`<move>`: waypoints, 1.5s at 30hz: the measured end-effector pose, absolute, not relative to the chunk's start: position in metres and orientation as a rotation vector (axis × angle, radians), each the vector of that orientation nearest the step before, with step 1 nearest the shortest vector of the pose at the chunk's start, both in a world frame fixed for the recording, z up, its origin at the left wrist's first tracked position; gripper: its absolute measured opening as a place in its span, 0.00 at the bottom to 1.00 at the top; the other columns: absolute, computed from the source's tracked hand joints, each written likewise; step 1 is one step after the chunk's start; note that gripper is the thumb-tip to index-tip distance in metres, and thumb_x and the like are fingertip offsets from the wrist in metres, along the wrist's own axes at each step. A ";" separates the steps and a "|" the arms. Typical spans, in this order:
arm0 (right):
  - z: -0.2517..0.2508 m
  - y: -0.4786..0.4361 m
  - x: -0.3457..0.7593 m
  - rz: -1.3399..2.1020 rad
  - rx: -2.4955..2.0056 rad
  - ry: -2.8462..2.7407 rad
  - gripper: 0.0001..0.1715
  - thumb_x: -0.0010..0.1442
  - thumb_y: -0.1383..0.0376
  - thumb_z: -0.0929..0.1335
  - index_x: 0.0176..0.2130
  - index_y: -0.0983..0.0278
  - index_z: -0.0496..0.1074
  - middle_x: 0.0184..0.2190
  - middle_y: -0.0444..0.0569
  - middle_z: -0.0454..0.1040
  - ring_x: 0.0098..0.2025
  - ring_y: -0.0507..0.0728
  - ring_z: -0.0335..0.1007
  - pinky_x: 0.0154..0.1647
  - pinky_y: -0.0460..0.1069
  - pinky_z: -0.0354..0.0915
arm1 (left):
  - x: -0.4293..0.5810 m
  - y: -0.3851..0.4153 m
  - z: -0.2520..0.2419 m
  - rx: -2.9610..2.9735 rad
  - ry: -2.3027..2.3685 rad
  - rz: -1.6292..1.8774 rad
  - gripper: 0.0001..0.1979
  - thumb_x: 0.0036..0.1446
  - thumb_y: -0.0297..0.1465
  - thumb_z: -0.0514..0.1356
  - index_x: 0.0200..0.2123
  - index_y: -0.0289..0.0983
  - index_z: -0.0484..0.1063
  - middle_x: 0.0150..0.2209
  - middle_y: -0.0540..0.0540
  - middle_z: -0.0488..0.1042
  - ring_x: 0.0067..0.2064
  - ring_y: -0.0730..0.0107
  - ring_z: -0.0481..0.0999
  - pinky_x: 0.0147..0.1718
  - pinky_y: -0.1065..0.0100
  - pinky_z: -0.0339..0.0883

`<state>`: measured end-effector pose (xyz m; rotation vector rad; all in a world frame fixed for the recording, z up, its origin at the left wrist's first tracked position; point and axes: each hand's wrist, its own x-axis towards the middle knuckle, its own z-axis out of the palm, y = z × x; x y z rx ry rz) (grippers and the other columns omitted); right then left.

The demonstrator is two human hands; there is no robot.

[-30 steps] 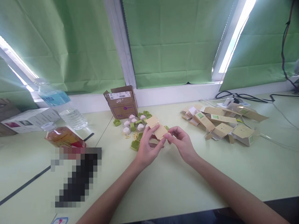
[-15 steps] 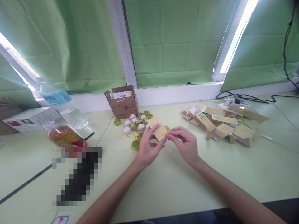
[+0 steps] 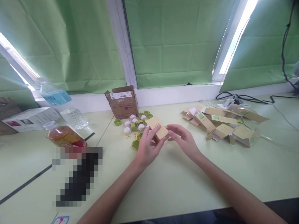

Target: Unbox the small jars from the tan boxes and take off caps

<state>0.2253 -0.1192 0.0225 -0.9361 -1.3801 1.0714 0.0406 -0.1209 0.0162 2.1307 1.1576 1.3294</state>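
Observation:
A small tan cardboard box (image 3: 161, 133) is held above the table, its upper flap standing out toward the back left. My left hand (image 3: 148, 146) is closed round its near left side, thumb in front. At the box's right end, my right hand (image 3: 183, 139) has thumb and fingertips pressed on the edge; the fingertips partly hide that end. Just behind and left of the box lie small clear cups with white round pieces (image 3: 141, 127), green flower-shaped pieces (image 3: 135, 144) and yellowish bands (image 3: 136, 136).
An open brown carton (image 3: 125, 107) stands against the wall. Several unfolded cardboard boxes (image 3: 221, 130) are heaped at right, near black cables (image 3: 254, 99). At left are a clear water bottle (image 3: 74, 116), an amber drink bottle (image 3: 65, 136) and white boxes (image 3: 32, 119).
The box has tilted, and its right end panel now looks folded down. My right fingers have moved from pinching its near corner to lying along the right end.

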 end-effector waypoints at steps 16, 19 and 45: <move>0.020 -0.118 0.235 1.168 -0.893 -1.678 0.27 0.57 0.64 0.74 0.53 0.55 0.64 0.52 0.48 0.76 0.51 0.60 0.75 0.48 0.57 0.73 | 0.033 -0.128 0.022 2.375 1.168 1.212 0.28 0.63 0.32 0.62 0.64 0.47 0.58 0.41 0.49 0.77 0.28 0.73 0.68 0.27 0.71 0.64; 0.017 -0.120 0.232 0.938 -1.009 -1.855 0.27 0.57 0.63 0.74 0.54 0.56 0.66 0.51 0.49 0.76 0.51 0.62 0.74 0.48 0.58 0.72 | 0.036 -0.127 0.015 2.303 1.112 1.218 0.24 0.63 0.30 0.63 0.60 0.45 0.63 0.38 0.49 0.76 0.29 0.71 0.70 0.29 0.70 0.65; 0.008 -0.120 0.237 0.705 -0.872 -1.772 0.31 0.56 0.58 0.77 0.57 0.56 0.71 0.54 0.52 0.77 0.52 0.65 0.77 0.54 0.61 0.73 | 0.041 -0.125 0.030 1.202 0.740 1.097 0.35 0.60 0.47 0.65 0.65 0.39 0.61 0.49 0.39 0.78 0.53 0.54 0.78 0.52 0.55 0.72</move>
